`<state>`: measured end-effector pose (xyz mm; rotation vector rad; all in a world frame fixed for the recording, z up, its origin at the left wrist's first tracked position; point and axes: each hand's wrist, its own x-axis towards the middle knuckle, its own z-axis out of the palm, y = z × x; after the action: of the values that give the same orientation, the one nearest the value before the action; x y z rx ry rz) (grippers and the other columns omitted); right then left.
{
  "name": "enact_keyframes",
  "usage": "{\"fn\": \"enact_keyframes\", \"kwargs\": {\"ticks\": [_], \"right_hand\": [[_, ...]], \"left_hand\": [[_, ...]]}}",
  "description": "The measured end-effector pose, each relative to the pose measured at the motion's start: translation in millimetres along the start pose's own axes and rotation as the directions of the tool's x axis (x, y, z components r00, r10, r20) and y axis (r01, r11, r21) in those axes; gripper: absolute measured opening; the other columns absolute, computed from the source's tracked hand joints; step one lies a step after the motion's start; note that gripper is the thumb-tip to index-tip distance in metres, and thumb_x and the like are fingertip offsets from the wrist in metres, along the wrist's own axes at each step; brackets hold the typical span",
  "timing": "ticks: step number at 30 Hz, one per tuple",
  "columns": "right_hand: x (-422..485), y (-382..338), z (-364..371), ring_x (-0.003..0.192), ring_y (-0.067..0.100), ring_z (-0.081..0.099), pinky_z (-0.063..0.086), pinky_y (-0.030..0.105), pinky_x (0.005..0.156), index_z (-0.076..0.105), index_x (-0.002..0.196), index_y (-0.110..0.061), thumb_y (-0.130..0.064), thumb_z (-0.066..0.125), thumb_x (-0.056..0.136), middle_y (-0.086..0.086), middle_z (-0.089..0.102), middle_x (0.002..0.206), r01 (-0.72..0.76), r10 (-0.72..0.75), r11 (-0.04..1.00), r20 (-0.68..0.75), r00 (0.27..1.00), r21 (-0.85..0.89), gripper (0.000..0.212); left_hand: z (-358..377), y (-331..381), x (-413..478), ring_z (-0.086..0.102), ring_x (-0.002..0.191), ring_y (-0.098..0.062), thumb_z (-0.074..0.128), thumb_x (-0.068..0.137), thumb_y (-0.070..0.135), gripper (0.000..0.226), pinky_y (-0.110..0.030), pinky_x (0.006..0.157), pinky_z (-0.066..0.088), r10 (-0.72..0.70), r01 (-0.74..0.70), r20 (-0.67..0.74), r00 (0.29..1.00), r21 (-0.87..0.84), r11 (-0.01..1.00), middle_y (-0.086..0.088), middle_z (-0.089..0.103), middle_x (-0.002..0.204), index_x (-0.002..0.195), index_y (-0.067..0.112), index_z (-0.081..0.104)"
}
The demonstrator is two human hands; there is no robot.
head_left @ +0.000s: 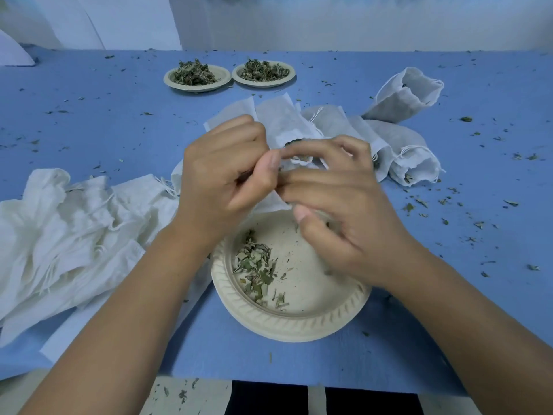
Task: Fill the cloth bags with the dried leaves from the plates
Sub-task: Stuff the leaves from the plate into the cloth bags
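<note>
**Blue table, one bag between my hands**

Leaf crumbs speckle the blue table (89,121), with a pale wall behind it. My left hand (221,175) and right hand (344,211) both pinch the mouth of a cloth bag (281,121), held just above the near plate (287,324), where a few dried leaves (254,271) lie. Limp empty bags (74,229) sprawl at my left, stuffed bags (404,154) at my right, two heaped plates (197,86) beyond.

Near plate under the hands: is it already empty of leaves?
No, a small clump of dried leaves lies on the left side of the near plate.
</note>
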<state>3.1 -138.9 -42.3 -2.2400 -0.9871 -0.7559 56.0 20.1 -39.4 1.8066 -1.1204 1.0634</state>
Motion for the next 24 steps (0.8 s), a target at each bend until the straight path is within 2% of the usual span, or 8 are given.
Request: {"fn": "enact_keyframes", "kwargs": {"ticks": [4, 8, 10, 13, 15, 18, 21, 24], "right_hand": [[-0.1, -1.3, 12.5, 0.129, 0.027, 0.044, 0.017, 0.056, 0.11, 0.032, 0.076, -0.026, -0.014, 0.049, 0.081, -0.02, 0.042, 0.085, -0.032, 0.034, 0.999, 0.113, 0.993, -0.024, 0.022], [4.1, 1.8, 3.1, 0.126, 0.02, 0.048, 0.024, 0.044, 0.11, 0.045, 0.087, -0.036, -0.005, 0.055, 0.078, -0.028, 0.051, 0.097, -0.14, 0.116, 0.98, 0.165, 0.979, 0.141, 0.034], [4.6, 6.5, -9.7, 0.104, 0.015, 0.061, 0.041, 0.027, 0.092, 0.066, 0.089, -0.024, 0.0, 0.048, 0.078, -0.014, 0.067, 0.101, -0.238, 0.245, 0.907, 0.025, 0.969, 0.348, 0.032], [3.3, 15.5, -20.0, 0.058, 0.014, 0.059, 0.046, 0.026, 0.056, 0.066, 0.066, -0.016, 0.0, 0.04, 0.072, 0.0, 0.065, 0.064, -0.343, 0.393, 0.857, -0.057, 0.918, 0.385, 0.031], [3.1, 20.0, -16.0, 0.054, 0.011, 0.054, 0.044, 0.024, 0.053, 0.066, 0.065, -0.014, -0.001, 0.04, 0.074, -0.003, 0.062, 0.062, -0.407, 0.396, 0.901, 0.1, 0.913, 0.147, 0.03], [-0.3, 20.3, -3.0, 0.081, 0.003, 0.054, 0.046, 0.024, 0.079, 0.069, 0.092, -0.011, 0.0, 0.043, 0.084, -0.006, 0.059, 0.091, -0.34, 0.36, 0.932, 0.437, 0.824, -0.126, 0.029], [-2.2, 7.2, 3.8, 0.084, -0.003, 0.05, 0.041, 0.009, 0.078, 0.062, 0.117, -0.017, -0.002, 0.048, 0.085, -0.018, 0.046, 0.098, -0.405, 0.272, 0.91, 0.619, 0.737, 0.084, 0.038], [-2.4, -3.5, 3.3, 0.087, 0.003, 0.055, 0.048, 0.019, 0.085, 0.062, 0.118, -0.016, 0.004, 0.052, 0.084, -0.011, 0.051, 0.1, -0.468, 0.2, 0.832, 0.625, 0.754, 0.299, 0.041]], "left_hand": [[4.0, 3.3, -0.2, 0.027, 0.059, -0.014, 0.039, 0.102, 0.016, 0.048, -0.022, 0.06, 0.023, 0.041, -0.041, 0.053, 0.998, 0.001, 0.999, 0.002, 0.029, 0.063, 0.055, 0.01, 0.046], [0.2, -2.2, 0.3, 0.026, 0.058, -0.015, 0.042, 0.093, 0.002, 0.04, -0.017, 0.06, 0.02, 0.008, -0.009, 0.018, 1.0, 0.064, 0.998, 0.001, 0.029, 0.059, 0.054, 0.01, 0.044], [-2.5, -5.3, 0.5, 0.027, 0.055, -0.019, 0.041, 0.094, 0.002, 0.043, -0.021, 0.059, 0.02, -0.003, 0.004, -0.004, 1.0, 0.098, 0.995, -0.003, 0.031, 0.054, 0.051, 0.006, 0.044], [-5.6, -8.8, -0.4, 0.03, 0.051, -0.024, 0.041, 0.095, 0.002, 0.047, -0.027, 0.055, 0.022, -0.03, 0.036, -0.05, 0.998, 0.12, 0.992, -0.009, 0.034, 0.049, 0.048, 0.0, 0.045], [-5.2, -8.2, -0.6, 0.032, 0.049, -0.025, 0.041, 0.095, 0.002, 0.047, -0.029, 0.053, 0.023, -0.037, 0.044, -0.063, 0.997, 0.12, 0.992, -0.01, 0.035, 0.048, 0.048, 0.0, 0.045], [-4.9, -8.0, -0.7, 0.03, 0.053, -0.023, 0.041, 0.096, 0.003, 0.046, -0.025, 0.057, 0.022, -0.034, 0.04, -0.051, 0.998, 0.114, 0.993, -0.01, 0.035, 0.049, 0.05, 0.002, 0.045], [-4.8, -9.1, -1.5, 0.03, 0.054, -0.022, 0.041, 0.099, 0.009, 0.05, -0.024, 0.059, 0.022, -0.04, 0.044, -0.049, 0.998, 0.092, 0.995, -0.01, 0.035, 0.049, 0.05, 0.002, 0.045], [-3.8, -8.3, -0.7, 0.03, 0.053, -0.021, 0.037, 0.102, 0.015, 0.053, -0.02, 0.059, 0.021, -0.042, 0.046, -0.05, 0.998, 0.076, 0.996, -0.009, 0.035, 0.049, 0.05, 0.003, 0.045]]}}
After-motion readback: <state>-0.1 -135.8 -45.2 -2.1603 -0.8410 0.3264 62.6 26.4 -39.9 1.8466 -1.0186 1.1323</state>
